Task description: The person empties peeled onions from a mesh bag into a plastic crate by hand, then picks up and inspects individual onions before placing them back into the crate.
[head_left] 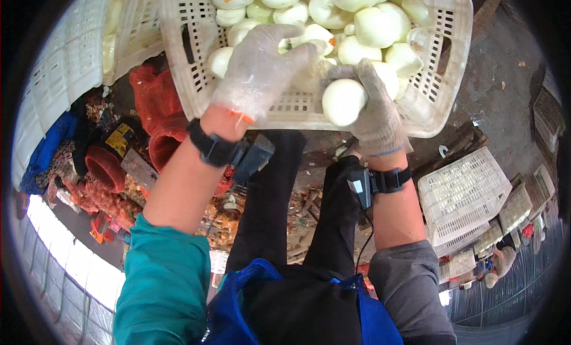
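Note:
A peeled white onion [344,102] sits in my right hand [378,112], whose grey knit glove curls round its far and right sides. This hand is above the near rim of a white plastic crate [285,120]. My left hand [260,62], in a pale glove with a clear plastic cover, reaches over the crate's near left part. Its thumb and forefinger point right and stand apart, with nothing seen held between them. Peeled onions [380,25] fill the crate beneath and beyond both hands. Some of them are hidden by my fingers.
Red mesh sacks [156,98] lie on the floor at the left, by another white crate [62,60]. Onion skins [223,223] litter the ground around my legs. An upturned white crate [464,190] stands at the right. A person [502,265] is at the far lower right.

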### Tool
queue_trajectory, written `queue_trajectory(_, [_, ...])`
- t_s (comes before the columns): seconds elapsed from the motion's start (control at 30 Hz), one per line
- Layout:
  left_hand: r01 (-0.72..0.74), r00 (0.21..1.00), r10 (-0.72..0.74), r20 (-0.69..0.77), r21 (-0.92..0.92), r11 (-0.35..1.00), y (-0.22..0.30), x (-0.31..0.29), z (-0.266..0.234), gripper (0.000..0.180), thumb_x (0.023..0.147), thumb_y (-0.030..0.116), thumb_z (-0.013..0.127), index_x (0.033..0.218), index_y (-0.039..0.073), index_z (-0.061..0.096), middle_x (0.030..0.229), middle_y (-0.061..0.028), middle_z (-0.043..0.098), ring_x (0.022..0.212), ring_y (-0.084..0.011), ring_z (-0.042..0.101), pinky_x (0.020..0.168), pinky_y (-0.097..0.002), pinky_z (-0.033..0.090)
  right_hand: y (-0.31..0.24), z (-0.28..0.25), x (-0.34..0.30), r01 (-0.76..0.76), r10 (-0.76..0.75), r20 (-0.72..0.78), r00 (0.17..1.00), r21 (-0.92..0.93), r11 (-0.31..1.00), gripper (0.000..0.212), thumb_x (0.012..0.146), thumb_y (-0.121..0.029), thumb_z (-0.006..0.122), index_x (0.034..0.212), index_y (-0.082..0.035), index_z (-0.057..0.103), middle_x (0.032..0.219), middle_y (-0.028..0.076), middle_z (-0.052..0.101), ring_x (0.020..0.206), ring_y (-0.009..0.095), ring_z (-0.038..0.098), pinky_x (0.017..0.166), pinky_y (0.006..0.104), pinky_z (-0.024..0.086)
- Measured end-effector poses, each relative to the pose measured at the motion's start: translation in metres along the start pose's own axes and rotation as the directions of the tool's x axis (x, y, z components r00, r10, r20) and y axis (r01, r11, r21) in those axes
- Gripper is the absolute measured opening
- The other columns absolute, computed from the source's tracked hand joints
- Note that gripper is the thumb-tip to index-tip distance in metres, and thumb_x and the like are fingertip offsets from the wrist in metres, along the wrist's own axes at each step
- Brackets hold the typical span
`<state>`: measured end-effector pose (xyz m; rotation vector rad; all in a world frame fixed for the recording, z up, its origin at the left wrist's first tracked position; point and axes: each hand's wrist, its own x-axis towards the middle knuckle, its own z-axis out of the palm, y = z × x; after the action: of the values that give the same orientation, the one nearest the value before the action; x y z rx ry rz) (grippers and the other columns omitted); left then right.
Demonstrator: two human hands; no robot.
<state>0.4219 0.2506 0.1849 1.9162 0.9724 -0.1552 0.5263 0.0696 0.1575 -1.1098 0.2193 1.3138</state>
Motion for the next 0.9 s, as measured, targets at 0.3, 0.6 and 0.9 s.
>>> queue_trajectory(0.3, [-0.175, 0.982, 0.108, 0.154, 0.532, 0.828, -0.031, 0.108, 0.121, 0.024, 0.086, 0.027, 0.064, 0.093, 0.011, 0.081, 0.093, -0.0184, 0.076, 0.089, -0.0376, 0.073, 0.082, -0.0438, 0.057, -0.015, -0.043, -0.099, -0.072, 0.054, 0.086, 0.995, 0.225, 0.972, 0.054, 0.102, -0.047, 0.058, 0.115, 0.005, 0.061, 0.114, 0.032, 0.068, 0.093, 0.039, 0.073, 0.082, 0.0471, 0.062])
queue_trajectory(0.6, [-0.217, 0.973, 0.231, 0.021, 0.438, 0.873, -0.007, 0.098, 0.117, 0.037, 0.086, 0.023, 0.067, 0.121, 0.011, 0.072, 0.104, -0.018, 0.072, 0.1, -0.0362, 0.068, 0.089, -0.0455, 0.054, -0.011, -0.064, -0.138, -0.076, 0.097, -0.053, 0.994, 0.316, 0.946, 0.057, 0.093, -0.043, 0.069, 0.12, 0.007, 0.061, 0.125, 0.034, 0.064, 0.097, 0.039, 0.072, 0.082, 0.0512, 0.062])
queue_trajectory(0.9, [-0.655, 0.617, 0.719, 0.319, 0.716, 0.244, 0.06, 0.103, 0.137, 0.033, 0.081, 0.022, 0.071, 0.112, 0.013, 0.07, 0.116, -0.0105, 0.067, 0.116, -0.0328, 0.06, 0.105, -0.0504, 0.045, -0.007, -0.066, -0.134, -0.001, 0.046, -0.1, 0.994, 0.415, 0.91, 0.049, 0.099, -0.042, 0.066, 0.117, 0.004, 0.063, 0.119, 0.034, 0.067, 0.093, 0.04, 0.073, 0.079, 0.0498, 0.062])
